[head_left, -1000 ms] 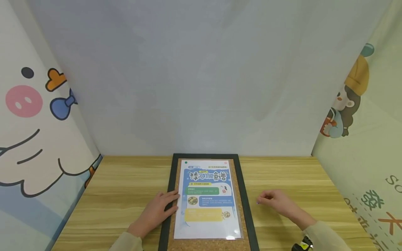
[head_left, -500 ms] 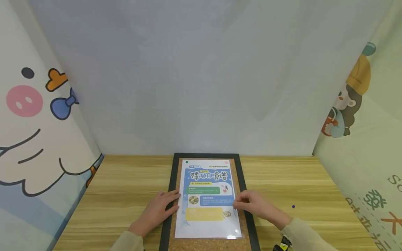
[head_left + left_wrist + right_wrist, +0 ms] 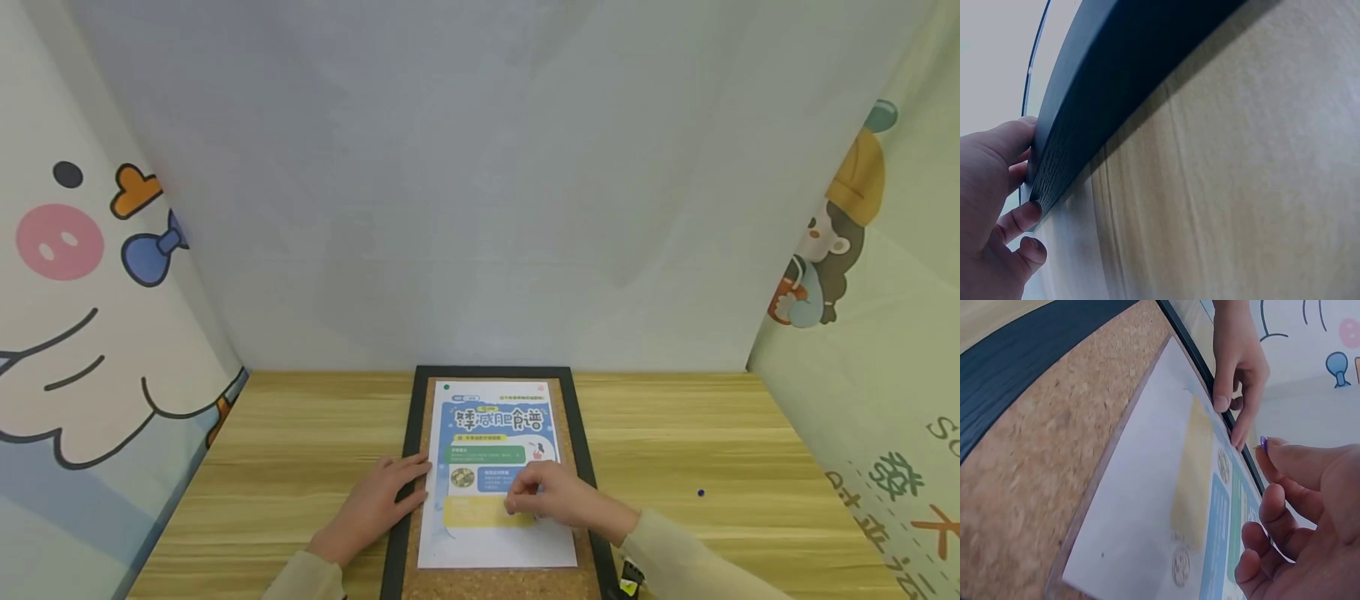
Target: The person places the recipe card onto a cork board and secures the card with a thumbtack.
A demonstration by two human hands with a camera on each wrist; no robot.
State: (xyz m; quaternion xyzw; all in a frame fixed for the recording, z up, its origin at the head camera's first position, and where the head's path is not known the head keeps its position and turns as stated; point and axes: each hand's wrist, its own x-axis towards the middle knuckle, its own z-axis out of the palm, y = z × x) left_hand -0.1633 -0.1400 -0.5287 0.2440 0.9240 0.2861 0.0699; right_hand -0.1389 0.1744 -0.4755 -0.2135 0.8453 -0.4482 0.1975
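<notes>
A printed sheet [image 3: 487, 546] lies on a black-framed cork board [image 3: 502, 583], with a green pin [image 3: 446, 387] at its top left and a pink one [image 3: 541, 388] at its top right. The left hand [image 3: 372, 508] rests across the board's left edge, fingertips at the sheet's side; in the left wrist view its fingers [image 3: 1021, 219] touch the frame's side. Above the sheet's lower part, the right hand [image 3: 555, 497] pinches a purple pin [image 3: 1264, 443] between thumb and forefinger, its point showing in the right wrist view.
A small dark blue pin [image 3: 701, 492] lies on the wooden table [image 3: 675, 425] right of the board. A grey-white curtain [image 3: 480, 208] hangs behind the table, and printed cloths hang at the left [image 3: 75, 333] and right [image 3: 885, 358].
The right hand has moved left from the bare table to over the sheet, carrying the purple pin. The blue pin on the table has come into view. The left hand has stayed in place.
</notes>
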